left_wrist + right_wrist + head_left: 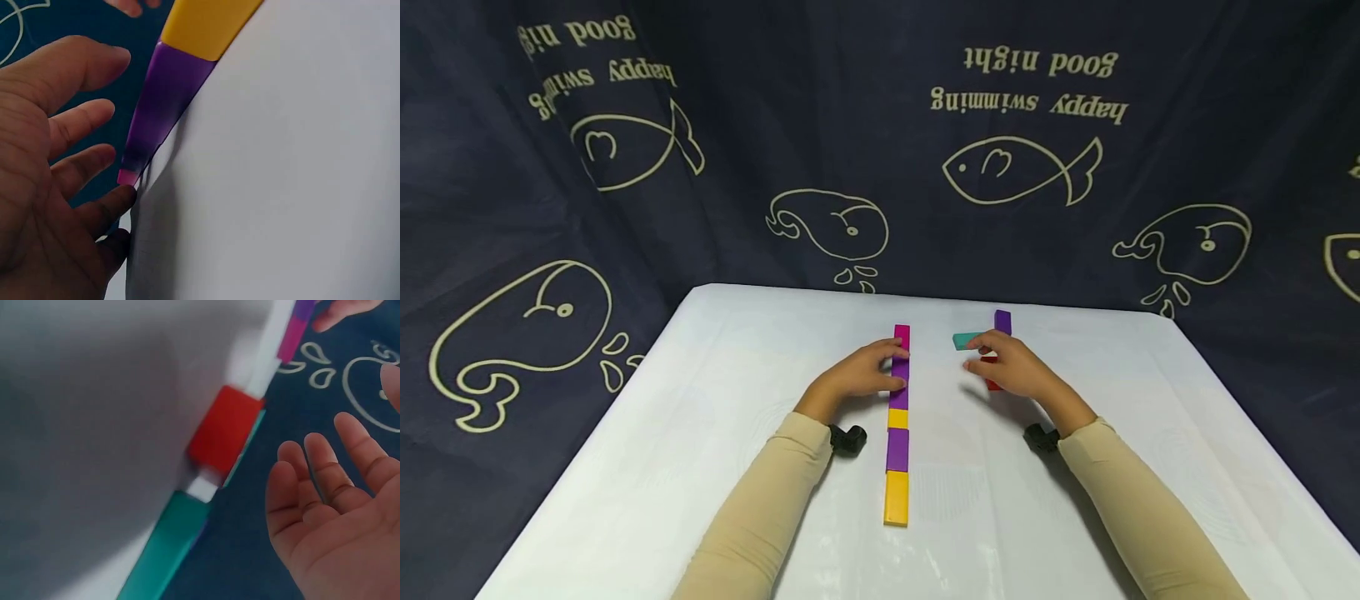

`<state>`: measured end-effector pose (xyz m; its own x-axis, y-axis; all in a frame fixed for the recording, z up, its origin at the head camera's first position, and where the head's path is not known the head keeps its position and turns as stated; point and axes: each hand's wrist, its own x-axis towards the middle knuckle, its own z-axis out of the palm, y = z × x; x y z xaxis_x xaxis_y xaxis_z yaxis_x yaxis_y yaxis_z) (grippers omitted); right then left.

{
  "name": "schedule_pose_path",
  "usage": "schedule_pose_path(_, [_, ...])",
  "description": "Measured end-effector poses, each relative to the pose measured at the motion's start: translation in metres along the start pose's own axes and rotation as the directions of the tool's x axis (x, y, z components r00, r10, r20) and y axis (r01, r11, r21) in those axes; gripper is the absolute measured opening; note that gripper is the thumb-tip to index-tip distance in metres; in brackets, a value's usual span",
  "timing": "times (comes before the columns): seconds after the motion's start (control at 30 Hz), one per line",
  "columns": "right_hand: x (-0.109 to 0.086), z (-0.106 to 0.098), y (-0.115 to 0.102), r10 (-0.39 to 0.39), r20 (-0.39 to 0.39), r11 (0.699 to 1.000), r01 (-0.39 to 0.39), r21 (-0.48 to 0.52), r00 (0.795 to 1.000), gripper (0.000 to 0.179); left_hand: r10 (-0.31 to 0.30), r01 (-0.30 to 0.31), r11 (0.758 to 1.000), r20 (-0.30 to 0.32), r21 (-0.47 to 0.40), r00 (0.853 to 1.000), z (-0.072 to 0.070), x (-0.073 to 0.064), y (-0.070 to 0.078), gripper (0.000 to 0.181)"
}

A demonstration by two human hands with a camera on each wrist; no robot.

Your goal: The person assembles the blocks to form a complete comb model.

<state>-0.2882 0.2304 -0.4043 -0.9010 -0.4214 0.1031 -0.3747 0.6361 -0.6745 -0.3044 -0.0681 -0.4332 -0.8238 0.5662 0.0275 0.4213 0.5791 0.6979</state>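
Note:
A straight row of flat blocks runs up the table, with a pink block (903,332) at the far end, then a purple block (898,398), a yellow block (898,419), another purple one and a longer yellow block (896,498) nearest me. My left hand (861,369) is at the row's far part, fingertips overlapping the pink and purple blocks, fingers spread and loosely bent. Over a loose group on the right hovers my right hand (1015,365), its fingers apart and holding nothing. A teal block (964,342), a purple block (1003,321) and a red block (225,428), partly covered by that hand in the head view, lie there.
White cloth covers the table (1075,533). Behind it hangs a dark blue curtain (880,125) printed with fish and whales. Black wrist cameras (848,440) stick out under both wrists, low over the table.

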Motion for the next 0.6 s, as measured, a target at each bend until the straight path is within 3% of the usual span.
schedule_pose_path(0.17, [0.014, -0.002, 0.013, 0.058, -0.02, 0.998, -0.059, -0.035, 0.998, 0.036, -0.013, 0.016, 0.998, 0.039, -0.06, 0.999, 0.001, -0.001, -0.004, 0.052])
schedule_pose_path(0.4, [0.035, -0.008, 0.027, 0.126, -0.04, 0.992, -0.126, -0.019, 0.991, 0.03, -0.007, 0.01, 0.999, 0.094, -0.037, 0.996, 0.0, -0.005, -0.009, 0.048])
schedule_pose_path(0.6, [0.046, -0.012, 0.037, 0.193, -0.016, 0.981, -0.193, -0.021, 0.981, 0.031, 0.027, -0.024, 0.999, 0.098, -0.034, 0.995, 0.003, -0.007, -0.013, 0.045])
